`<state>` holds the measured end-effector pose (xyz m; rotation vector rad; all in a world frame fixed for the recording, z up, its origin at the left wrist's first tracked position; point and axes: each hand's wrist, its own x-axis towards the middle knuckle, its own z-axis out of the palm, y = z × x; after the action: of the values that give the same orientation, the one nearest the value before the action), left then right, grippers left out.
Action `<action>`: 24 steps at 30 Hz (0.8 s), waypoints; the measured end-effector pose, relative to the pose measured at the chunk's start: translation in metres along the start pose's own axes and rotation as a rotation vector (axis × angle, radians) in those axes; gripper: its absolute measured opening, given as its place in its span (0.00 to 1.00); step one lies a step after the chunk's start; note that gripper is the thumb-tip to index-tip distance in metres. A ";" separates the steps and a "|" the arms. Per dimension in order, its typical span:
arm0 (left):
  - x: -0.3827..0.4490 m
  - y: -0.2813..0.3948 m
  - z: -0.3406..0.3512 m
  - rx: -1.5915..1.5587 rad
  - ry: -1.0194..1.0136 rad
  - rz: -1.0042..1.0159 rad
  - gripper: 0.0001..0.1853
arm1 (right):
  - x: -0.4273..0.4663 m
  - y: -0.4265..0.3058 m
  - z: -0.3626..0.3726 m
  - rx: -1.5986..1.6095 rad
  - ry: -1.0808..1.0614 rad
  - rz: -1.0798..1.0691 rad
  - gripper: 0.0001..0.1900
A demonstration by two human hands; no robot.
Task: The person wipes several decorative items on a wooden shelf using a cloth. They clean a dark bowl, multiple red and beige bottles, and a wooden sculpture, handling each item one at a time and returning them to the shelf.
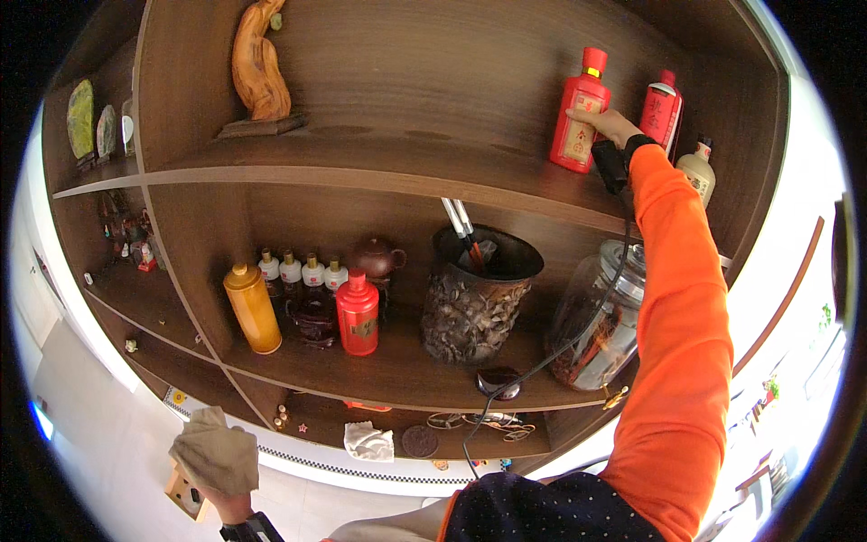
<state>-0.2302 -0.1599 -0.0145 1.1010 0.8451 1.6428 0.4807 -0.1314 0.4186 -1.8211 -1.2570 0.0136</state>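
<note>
My right hand (605, 124) grips a red bottle (573, 146) with a gold neck band, upright on the upper shelf. My thumb lies across its label, and the fingers behind it are partly hidden. Just right of that hand are another red bottle (656, 112) and a cream bottle (695, 167), partly covered by my orange sleeve (684, 325). Low at the left, my left hand (230, 505) holds a beige-brown cloth (215, 447) that drapes over its fingers, out in front of the lower shelves.
A carved wooden ornament (259, 68) stands upper left. Below are a yellow-brown bottle (254, 311), a red bottle (357, 318), a dark carved pot (474, 311) with brushes and a lidded glass jar (589, 332). A black cable (542, 362) hangs from my right wrist across the shelf.
</note>
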 end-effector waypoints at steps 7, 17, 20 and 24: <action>0.015 0.005 0.041 -0.386 -0.219 0.102 0.22 | -0.073 -0.070 0.017 0.219 0.150 -0.201 0.26; 0.012 0.083 0.161 -0.172 -0.228 0.237 0.16 | -0.304 -0.190 0.080 0.386 -0.050 -0.764 0.21; 0.003 0.095 0.179 0.119 -0.271 0.571 0.22 | -0.373 -0.188 0.136 0.385 -0.155 -0.643 0.38; -0.010 0.117 0.180 0.036 -0.507 0.438 0.25 | -0.408 -0.167 0.232 0.386 -0.214 -0.660 0.49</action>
<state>-0.0990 -0.1992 0.1508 1.7220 0.3146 1.5775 0.0521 -0.2729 0.2079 -1.0416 -1.8147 0.0807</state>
